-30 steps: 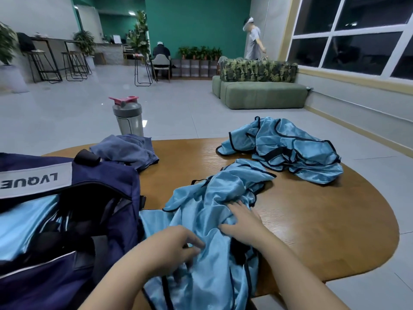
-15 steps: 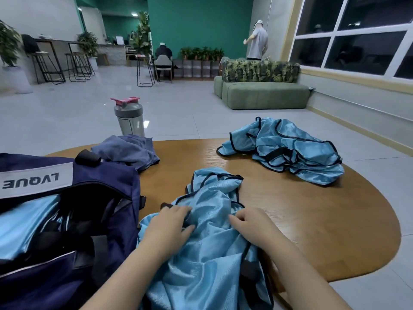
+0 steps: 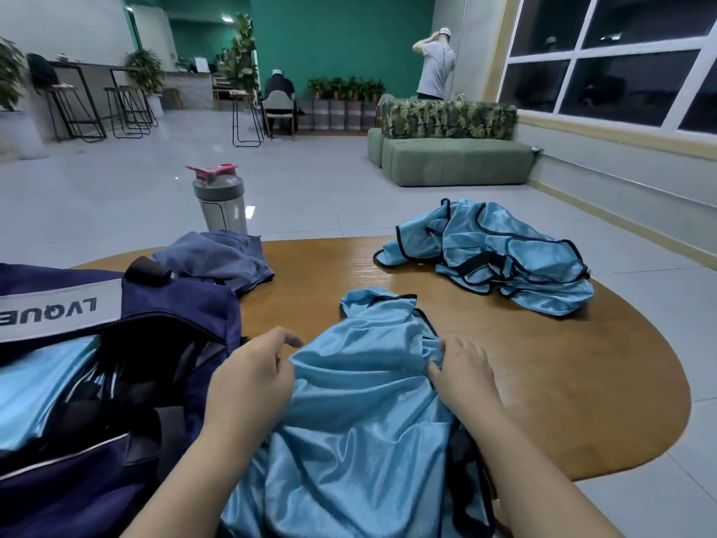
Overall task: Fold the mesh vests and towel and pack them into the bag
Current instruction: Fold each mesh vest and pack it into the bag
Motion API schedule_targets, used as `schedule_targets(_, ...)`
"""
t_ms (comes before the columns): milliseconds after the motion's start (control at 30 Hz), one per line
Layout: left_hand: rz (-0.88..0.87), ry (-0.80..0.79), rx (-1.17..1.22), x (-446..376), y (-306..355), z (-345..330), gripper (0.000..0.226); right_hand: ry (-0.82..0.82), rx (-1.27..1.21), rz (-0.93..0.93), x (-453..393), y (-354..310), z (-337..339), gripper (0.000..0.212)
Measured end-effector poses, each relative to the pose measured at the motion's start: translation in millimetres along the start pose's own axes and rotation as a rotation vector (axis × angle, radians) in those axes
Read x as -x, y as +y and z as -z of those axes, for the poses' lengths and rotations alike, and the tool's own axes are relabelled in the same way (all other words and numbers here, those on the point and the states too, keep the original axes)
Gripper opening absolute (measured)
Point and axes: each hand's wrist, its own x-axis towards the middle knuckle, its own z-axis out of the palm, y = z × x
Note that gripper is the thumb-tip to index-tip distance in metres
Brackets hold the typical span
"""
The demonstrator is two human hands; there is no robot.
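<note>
Your hands have drawn the vest (image 3: 361, 390) nearer, bunching it beside the bag (image 3: 116, 382) for folding; left hand (image 3: 252, 378) pinches its left edge; right hand (image 3: 461, 374) grips its right edge; more vests (image 3: 496, 262) wait well apart.

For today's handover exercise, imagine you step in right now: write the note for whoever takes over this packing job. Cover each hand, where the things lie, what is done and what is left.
Left hand grips the left edge of the vest in work; right hand holds its right edge.
That vest lies bunched at the near edge of the table, not yet folded.
The vest pile lies crumpled at far right; the towel lies unfolded behind the bag.
The bag stands open at left, light blue fabric already inside.
Left: fold this vest, the pile and the towel, then pack all.
</note>
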Motion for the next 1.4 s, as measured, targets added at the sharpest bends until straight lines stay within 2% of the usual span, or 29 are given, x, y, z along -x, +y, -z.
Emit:
schedule_targets(67, -0.120, -0.059, -0.039, -3.8, -7.4, 2.5, 0.030, -0.041, 0.040, -0.039, -0.9, 1.0, 2.1, 0.042)
schedule_targets(100, -0.159, -0.119, -0.054, -5.5, -10.8, 1.6, 0.034, -0.068, 0.031, -0.062, -0.9, -0.3, 4.6, 0.043)
schedule_targets(133, -0.172, -0.193, -0.066, -6.2, -13.8, -1.7, 0.036, -0.088, 0.014, -0.071, -0.7, -2.0, 7.1, 0.036)
schedule_targets(200, -0.170, -0.324, -0.009, -6.5, -15.3, -10.3, 0.040, -0.092, -0.016, -0.043, 0.5, -5.9, 11.3, 0.010)
schedule_targets(267, -0.150, -0.396, 0.058, -6.6, -9.2, -22.2, 0.058, -0.054, 0.010, 0.020, 2.1, -8.1, 13.2, 0.008)
schedule_targets(333, -0.139, -0.436, -0.030, -8.5, 3.2, -33.6, 0.070, -0.014, 0.024, 0.100, 4.6, -9.0, 12.0, 0.008)
schedule_targets(433, -0.057, -0.548, -0.040, -13.3, 15.4, -44.6, 0.075, -0.055, -0.275, 0.253, 9.2, -11.1, 11.7, 0.013)
schedule_targets(467, -0.033, -0.587, -0.006, -13.4, 18.2, -45.7, 0.069, -0.101, -0.372, 0.276, 10.9, -11.2, 13.4, 0.015)
schedule_targets(567, -0.101, -0.584, -0.010, -10.1, 19.8, -46.6, 0.020, -0.223, -0.557, 0.297, 16.6, -12.5, 22.0, 0.018)
schedule_targets(633, -0.136, -0.542, 0.102, -8.2, 14.4, -46.9, 0.025, -0.219, -0.722, 0.225, 16.0, -14.8, 22.1, 0.022)
schedule_targets(700, -0.156, -0.495, 0.279, -5.1, 12.9, -41.0, 0.036, -0.198, -0.763, 0.098, 11.7, -17.1, 20.2, 0.023)
schedule_targets(767, -0.126, -0.436, 0.505, -2.1, 16.1, -31.9, 0.045, -0.220, -0.622, -0.005, 9.4, -16.5, 16.5, 0.026)
schedule_targets(867, -0.032, -0.437, 0.845, 0.7, 20.6, -18.5, 0.038, -0.294, -0.393, 0.033, 12.2, -14.1, 13.7, 0.067)
schedule_targets(900, 0.029, -0.458, 0.932, 0.9, 22.2, -14.4, 0.037, -0.293, -0.333, 0.065, 13.3, -14.5, 13.5, 0.074)
schedule_targets(967, 0.187, -0.501, 1.000, -1.1, 23.8, -7.4, 0.058, -0.273, -0.289, 0.120, 14.3, -16.8, 13.8, 0.067)
schedule_targets(1033, 0.187, -0.562, 0.760, -3.1, 26.8, -3.2, 0.075, -0.293, -0.303, 0.147, 15.1, -18.7, 15.2, 0.057)
schedule_targets(1100, 0.079, -0.600, 0.329, -0.9, 32.3, -4.7, 0.065, -0.349, -0.294, 0.150, 15.8, -20.5, 15.0, 0.061)
schedule_targets(1167, 0.030, -0.656, 0.033, 3.5, 33.8, -9.4, 0.054, -0.406, -0.252, 0.152, 16.0, -22.4, 13.4, 0.070)
schedule_targets(1233, 0.040, -0.759, -0.175, 11.1, 34.3, -18.2, 0.076, -0.469, -0.121, 0.198, 18.1, -25.0, 9.7, 0.076)
schedule_targets(1267, 0.008, -0.763, -0.259, 14.1, 33.9, -23.7, 0.075, -0.476, -0.052, 0.229, 19.9, -26.1, 8.1, 0.074)
schedule_targets(1333, -0.059, -0.677, -0.293, 16.7, 35.4, -27.6, 0.034, -0.436, -0.045, 0.250, 21.2, -25.3, 5.8, 0.057)
schedule_targets(1367, -0.053, -0.600, -0.236, 15.1, 34.3, -27.1, 0.014, -0.401, -0.095, 0.251, 21.0, -24.1, 5.2, 0.040)
schedule_targets(1400, -0.032, -0.514, -0.147, 12.4, 31.7, -24.8, 0.004, -0.369, -0.131, 0.250, 20.9, -23.6, 6.0, 0.020)
